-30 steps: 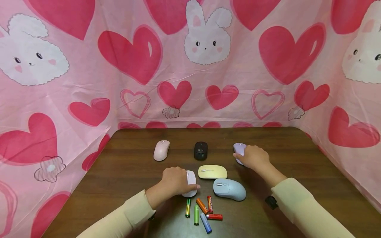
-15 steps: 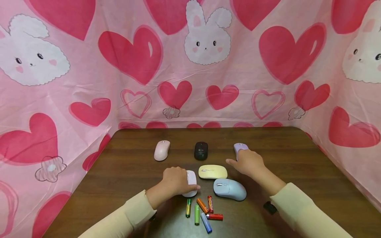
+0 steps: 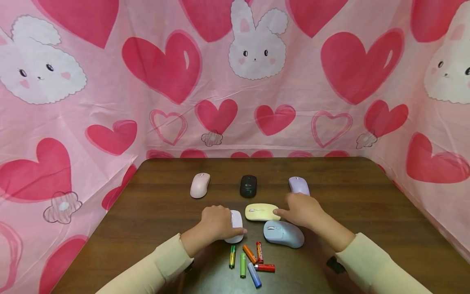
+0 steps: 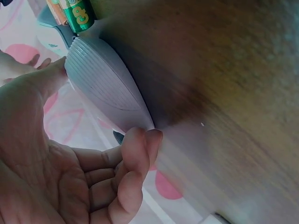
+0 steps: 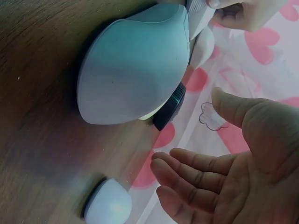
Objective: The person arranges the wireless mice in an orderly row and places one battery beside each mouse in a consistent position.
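My left hand [image 3: 218,223] holds a white computer mouse [image 3: 236,227], thumb at its near end and fingertips at the other, as the left wrist view shows; the mouse [image 4: 107,86] stays on the table. My right hand [image 3: 304,209] hovers between a lilac mouse [image 3: 299,185], a yellow mouse [image 3: 261,212] and a light blue mouse [image 3: 284,234]. Its palm is bare in the right wrist view, with fingers [image 5: 196,179] loosely bent and apart from the blue mouse [image 5: 135,70]. In the head view its thumb overlaps the yellow mouse's right end; contact I cannot tell.
Several batteries [image 3: 243,265] in green, orange, red and blue lie in front of the mice. A pink mouse [image 3: 200,185] and a black mouse [image 3: 248,186] sit farther back on the brown table [image 3: 154,179]. A pink heart-patterned cloth [image 3: 257,139] hangs behind.
From over the lilac mouse my right hand has drawn back towards me, letting go of it and uncovering it. My left hand keeps its place on the white mouse.
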Demonstrator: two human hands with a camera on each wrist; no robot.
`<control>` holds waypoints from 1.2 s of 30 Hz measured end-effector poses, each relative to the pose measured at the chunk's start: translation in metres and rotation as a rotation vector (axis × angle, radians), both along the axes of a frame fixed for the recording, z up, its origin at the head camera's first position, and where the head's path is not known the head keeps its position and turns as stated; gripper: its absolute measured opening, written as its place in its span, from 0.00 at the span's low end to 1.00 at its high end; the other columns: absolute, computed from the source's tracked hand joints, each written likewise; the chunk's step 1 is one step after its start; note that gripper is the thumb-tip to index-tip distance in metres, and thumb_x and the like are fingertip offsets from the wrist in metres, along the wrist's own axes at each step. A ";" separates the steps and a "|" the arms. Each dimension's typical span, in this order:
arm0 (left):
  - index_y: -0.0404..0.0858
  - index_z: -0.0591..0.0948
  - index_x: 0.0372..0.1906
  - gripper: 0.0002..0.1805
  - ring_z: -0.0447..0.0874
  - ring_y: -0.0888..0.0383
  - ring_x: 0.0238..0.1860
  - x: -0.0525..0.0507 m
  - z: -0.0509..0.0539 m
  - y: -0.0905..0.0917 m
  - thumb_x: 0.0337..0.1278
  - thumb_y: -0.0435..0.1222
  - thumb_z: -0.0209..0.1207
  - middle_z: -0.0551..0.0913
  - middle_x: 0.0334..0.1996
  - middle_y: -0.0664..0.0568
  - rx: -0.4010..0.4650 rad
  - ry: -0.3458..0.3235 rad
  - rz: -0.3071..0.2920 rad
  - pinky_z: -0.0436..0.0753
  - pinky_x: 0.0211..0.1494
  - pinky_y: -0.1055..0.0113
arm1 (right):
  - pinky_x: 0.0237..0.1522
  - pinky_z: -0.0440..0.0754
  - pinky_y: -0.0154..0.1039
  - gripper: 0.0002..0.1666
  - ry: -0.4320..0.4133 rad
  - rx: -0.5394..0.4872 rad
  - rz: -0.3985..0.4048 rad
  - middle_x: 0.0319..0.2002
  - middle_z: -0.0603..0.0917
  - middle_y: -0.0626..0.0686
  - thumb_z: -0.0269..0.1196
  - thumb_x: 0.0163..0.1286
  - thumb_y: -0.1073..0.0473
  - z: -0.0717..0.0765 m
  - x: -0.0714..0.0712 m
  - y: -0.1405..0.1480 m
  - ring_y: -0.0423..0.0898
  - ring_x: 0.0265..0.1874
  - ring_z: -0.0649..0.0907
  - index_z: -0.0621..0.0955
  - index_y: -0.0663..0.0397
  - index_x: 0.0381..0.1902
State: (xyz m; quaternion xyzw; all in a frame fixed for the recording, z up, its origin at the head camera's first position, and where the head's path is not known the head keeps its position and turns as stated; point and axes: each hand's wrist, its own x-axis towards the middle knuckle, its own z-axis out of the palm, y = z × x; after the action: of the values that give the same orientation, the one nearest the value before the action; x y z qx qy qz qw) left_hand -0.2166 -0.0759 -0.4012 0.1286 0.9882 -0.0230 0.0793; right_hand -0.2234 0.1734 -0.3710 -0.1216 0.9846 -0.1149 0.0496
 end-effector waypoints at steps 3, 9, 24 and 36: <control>0.37 0.82 0.36 0.42 0.71 0.54 0.24 0.000 0.000 0.000 0.38 0.74 0.57 0.75 0.23 0.52 0.000 -0.005 0.004 0.73 0.27 0.61 | 0.25 0.75 0.45 0.29 0.020 -0.011 0.028 0.26 0.79 0.51 0.68 0.60 0.39 -0.002 -0.003 -0.002 0.46 0.23 0.76 0.80 0.62 0.38; 0.38 0.82 0.36 0.41 0.71 0.54 0.24 0.000 0.000 0.001 0.39 0.73 0.59 0.75 0.23 0.51 0.009 -0.005 0.006 0.74 0.27 0.61 | 0.23 0.69 0.40 0.23 0.029 -0.064 0.091 0.22 0.74 0.48 0.71 0.57 0.44 -0.009 -0.012 -0.009 0.45 0.21 0.72 0.78 0.58 0.32; 0.38 0.82 0.30 0.35 0.72 0.55 0.24 0.001 0.005 0.003 0.40 0.69 0.61 0.75 0.22 0.52 0.007 -0.046 0.023 0.74 0.27 0.61 | 0.45 0.77 0.51 0.31 0.021 0.008 0.199 0.40 0.82 0.54 0.76 0.49 0.46 -0.020 -0.024 -0.031 0.53 0.42 0.81 0.81 0.60 0.45; 0.38 0.80 0.26 0.32 0.71 0.55 0.22 0.001 0.002 -0.001 0.37 0.65 0.64 0.74 0.21 0.52 0.031 -0.034 0.028 0.73 0.25 0.59 | 0.38 0.75 0.48 0.24 0.017 0.042 0.229 0.31 0.79 0.50 0.77 0.47 0.49 -0.023 -0.028 -0.037 0.49 0.33 0.78 0.80 0.56 0.35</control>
State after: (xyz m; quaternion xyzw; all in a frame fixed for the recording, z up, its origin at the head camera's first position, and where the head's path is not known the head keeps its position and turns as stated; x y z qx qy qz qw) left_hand -0.2155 -0.0767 -0.3994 0.1165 0.9887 -0.0045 0.0943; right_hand -0.2512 0.1363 -0.3944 -0.2333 0.9668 -0.0869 0.0568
